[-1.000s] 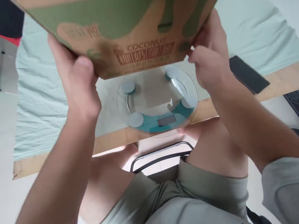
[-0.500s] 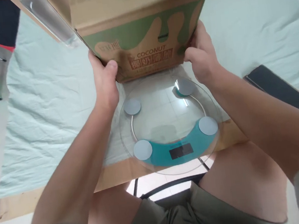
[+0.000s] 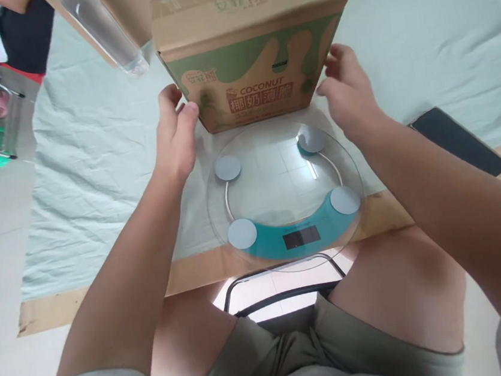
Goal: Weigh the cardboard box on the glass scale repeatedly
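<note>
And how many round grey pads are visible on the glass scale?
4: far-left pad, far-right pad, near-left pad and near-right pad, the near two at the ends of the teal strip. None appears hidden.

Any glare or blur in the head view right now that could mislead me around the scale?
Head view: a white glare streak and tile-like reflections cross the glass scale; head view: the display is dark, no digits readable; head view: the box's smallest print is smeared, though COCONUT reads; head view: the floor below looks washed out.
</note>
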The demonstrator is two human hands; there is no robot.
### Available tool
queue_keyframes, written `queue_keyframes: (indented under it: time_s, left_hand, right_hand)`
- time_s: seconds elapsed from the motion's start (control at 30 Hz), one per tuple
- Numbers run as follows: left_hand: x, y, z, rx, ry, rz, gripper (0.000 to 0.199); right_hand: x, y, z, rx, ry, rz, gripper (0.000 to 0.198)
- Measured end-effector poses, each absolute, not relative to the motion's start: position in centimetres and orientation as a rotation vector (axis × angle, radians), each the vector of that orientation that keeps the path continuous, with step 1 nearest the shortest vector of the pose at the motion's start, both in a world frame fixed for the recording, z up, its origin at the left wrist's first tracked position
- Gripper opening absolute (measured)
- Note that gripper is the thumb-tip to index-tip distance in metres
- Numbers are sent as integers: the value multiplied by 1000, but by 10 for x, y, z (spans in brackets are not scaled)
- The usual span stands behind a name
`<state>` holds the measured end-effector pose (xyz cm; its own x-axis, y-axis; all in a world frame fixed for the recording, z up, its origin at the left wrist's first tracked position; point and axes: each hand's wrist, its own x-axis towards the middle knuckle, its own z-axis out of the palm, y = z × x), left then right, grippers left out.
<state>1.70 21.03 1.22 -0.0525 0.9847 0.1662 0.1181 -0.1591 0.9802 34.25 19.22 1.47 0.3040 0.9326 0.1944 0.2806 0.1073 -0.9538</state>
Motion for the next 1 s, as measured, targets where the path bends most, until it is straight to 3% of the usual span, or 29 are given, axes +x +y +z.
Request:
queue_keyframes:
  time_s: [0.1,0.17,0.37,0.5,0.63,0.73,0.83,1.0]
  left_hand:
    - [9,169,31,1388,1372,1495,27]
    - [8,137,41,1419,1349,1555,21]
    - [11,77,35,1202,1379,1572,19]
    - [5,76,24,984,1411,1545,37]
    - [-1,71,26,1182,1416,1317,46]
    - [0,62,26,1260,1366,1264,64]
    - [5,59,23,1175,1310,1222,75]
    - [8,61,15,1117,1296,1148,73]
  right_hand:
    - [336,151,45,-1455,-904,606,26]
    - [332,118,55,-1333,-885,585,4]
    - [335,54,27,-1281,-978,471,27]
    - [359,57,14,-1267,-1041,411,31]
    - [372,76,8,-1266,-865,517,42]
    - [364,85,3,-1188,-749,545,49]
    - [352,88,2,-1143,-877,392,49]
    - [351,84,7,-1175,-891,347,46]
